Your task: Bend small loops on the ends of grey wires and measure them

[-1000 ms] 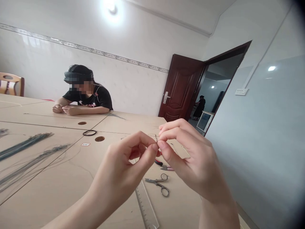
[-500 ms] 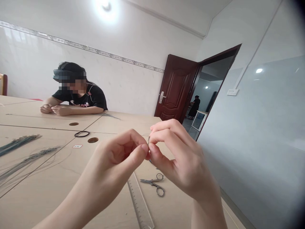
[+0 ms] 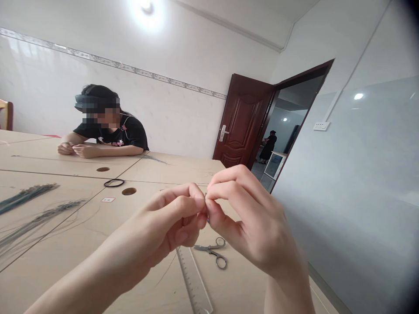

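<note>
My left hand [image 3: 176,213] and my right hand [image 3: 245,218] meet fingertip to fingertip above the table. Each pinches a thin dark strand [image 3: 205,197], of which a short bit pokes up between the fingertips. Another fine line [image 3: 166,269] hangs or lies below my left hand; whether it belongs to the same strand I cannot tell. Under the hands, metal scissors [image 3: 211,249] lie with their blades slightly apart. A clear ruler [image 3: 193,279] rests to their left, partly hidden by my left hand.
Bundles of fine strands, one bluish [image 3: 28,196] and one grey [image 3: 42,220], lie at the left. A black band [image 3: 114,183], a small label [image 3: 108,199] and two round holes are on the tabletop [image 3: 78,235]. Across it sits a person [image 3: 111,131] in black.
My left hand has rolled over: its thumb now lies flatter and its lower fingers curl into view beneath. The right hand keeps its pinch almost in place. A fine line now shows under the left hand.
</note>
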A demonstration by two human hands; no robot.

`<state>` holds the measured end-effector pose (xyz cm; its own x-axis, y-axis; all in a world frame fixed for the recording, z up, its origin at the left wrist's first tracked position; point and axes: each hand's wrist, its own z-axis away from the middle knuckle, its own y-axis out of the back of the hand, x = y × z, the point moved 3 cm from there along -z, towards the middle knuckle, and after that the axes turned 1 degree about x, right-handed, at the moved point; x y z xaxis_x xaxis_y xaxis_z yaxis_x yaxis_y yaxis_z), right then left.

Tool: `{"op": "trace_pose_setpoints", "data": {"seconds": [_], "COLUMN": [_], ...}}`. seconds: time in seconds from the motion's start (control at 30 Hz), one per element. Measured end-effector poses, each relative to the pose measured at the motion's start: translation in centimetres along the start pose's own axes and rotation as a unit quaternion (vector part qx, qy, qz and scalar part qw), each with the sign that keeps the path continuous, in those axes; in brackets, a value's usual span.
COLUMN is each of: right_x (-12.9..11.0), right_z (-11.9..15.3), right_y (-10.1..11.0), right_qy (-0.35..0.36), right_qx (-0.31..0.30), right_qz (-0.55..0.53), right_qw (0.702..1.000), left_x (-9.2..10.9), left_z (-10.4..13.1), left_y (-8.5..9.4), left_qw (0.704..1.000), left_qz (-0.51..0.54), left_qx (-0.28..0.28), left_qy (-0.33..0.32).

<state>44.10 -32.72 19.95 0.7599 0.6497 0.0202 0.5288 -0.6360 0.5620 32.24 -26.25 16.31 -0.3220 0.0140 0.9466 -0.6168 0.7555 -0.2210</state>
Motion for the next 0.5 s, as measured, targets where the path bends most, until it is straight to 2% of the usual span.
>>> {"op": "trace_pose_setpoints", "data": {"seconds": [0.1,0.2,0.37,0.43,0.5], "right_x": [0.0,0.4,1.0,1.1,1.2], "right_z": [0.0,0.0,0.0,0.0,-0.1], "right_y": [0.0,-0.1,-0.5,-0.6,-0.6], "right_qy": [-0.002,-0.011,-0.027,-0.039,-0.049], "right_qx": [0.004,0.011,0.025,0.023,0.019], "right_qz": [0.002,-0.022,-0.095,-0.104,-0.105], "right_qw": [1.000,1.000,0.995,0.994,0.993], "left_x": [0.0,0.3,1.3,1.4,1.4], "left_z": [-0.1,0.0,0.6,0.8,0.9], "left_y": [0.0,0.1,0.0,-0.1,-0.2], "left_qw": [1.000,0.993,0.931,0.913,0.911], "left_qz": [-0.013,-0.097,-0.293,-0.326,-0.329], "left_qx": [0.014,0.040,0.128,0.150,0.151], "left_qy": [-0.007,-0.059,-0.176,-0.195,-0.199]}}
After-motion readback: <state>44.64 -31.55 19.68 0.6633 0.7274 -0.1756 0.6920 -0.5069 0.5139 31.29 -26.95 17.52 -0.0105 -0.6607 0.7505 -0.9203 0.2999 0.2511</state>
